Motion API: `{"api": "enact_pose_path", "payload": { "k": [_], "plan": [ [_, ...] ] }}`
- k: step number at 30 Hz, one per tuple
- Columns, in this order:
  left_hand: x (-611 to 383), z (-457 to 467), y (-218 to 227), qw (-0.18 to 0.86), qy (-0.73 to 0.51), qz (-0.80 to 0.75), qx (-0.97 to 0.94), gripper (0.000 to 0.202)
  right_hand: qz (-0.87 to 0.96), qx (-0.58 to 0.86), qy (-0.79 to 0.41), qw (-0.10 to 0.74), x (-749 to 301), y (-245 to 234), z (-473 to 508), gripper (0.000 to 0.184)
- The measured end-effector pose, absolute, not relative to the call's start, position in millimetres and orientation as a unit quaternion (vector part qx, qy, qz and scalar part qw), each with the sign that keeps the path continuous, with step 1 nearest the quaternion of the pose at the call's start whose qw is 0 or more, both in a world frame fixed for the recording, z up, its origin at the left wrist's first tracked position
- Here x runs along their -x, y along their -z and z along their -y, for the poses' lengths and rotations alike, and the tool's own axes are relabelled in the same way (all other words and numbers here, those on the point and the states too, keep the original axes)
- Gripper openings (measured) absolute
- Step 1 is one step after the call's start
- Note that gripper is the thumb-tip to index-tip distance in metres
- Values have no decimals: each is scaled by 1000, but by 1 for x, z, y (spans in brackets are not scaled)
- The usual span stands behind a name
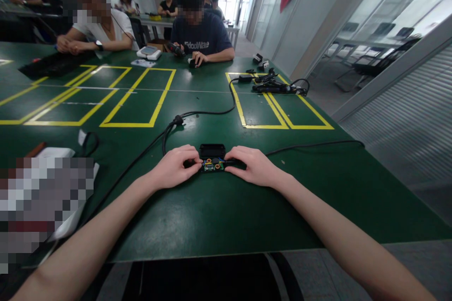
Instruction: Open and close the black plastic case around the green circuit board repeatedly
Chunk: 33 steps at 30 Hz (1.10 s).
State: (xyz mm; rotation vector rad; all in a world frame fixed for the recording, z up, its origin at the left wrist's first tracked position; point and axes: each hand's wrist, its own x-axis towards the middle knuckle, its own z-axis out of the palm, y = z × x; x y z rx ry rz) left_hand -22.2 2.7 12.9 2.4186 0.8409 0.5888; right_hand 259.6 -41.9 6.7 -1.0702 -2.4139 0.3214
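Observation:
An opened black power adapter case (212, 149) lies on the green table in front of me. Its raised half stands at the back, and a green circuit board (209, 168) with copper-coloured coils shows in the front half. My left hand (175, 164) pinches the left end of the board and case between thumb and fingers. At the opposite end, my right hand (253, 165) is closed around the right edge, where a black cable (310, 146) leads away. The exact contact of the right fingertips is partly hidden.
A black cord with a plug (178, 120) runs across the green table (197, 230). Bundled black cables (275, 87) lie at the back right, near yellow tape outlines (266, 127). A blurred-out object (38, 202) sits at left. Co-workers sit across the table, one holding a dark tool (176, 50).

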Motion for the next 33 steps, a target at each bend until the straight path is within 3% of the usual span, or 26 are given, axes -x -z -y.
{"api": "enact_pose_path", "payload": {
  "k": [15, 22, 28, 33],
  "plan": [
    [17, -1, -12, 201, -214, -299, -908, 23, 895, 369, -120, 219, -256, -8, 41, 12],
    [17, 3, -18, 110, -191, -271, -937, 22, 883, 363, -84, 286, -256, -4, 36, 13],
    [18, 2, -23, 102, -185, -263, -941, 25, 853, 438, -47, 280, -255, 7, 28, 33],
    [14, 2, -18, 66, -202, -276, -937, 29, 861, 434, -68, 256, -253, 11, 27, 32]
  ]
}}
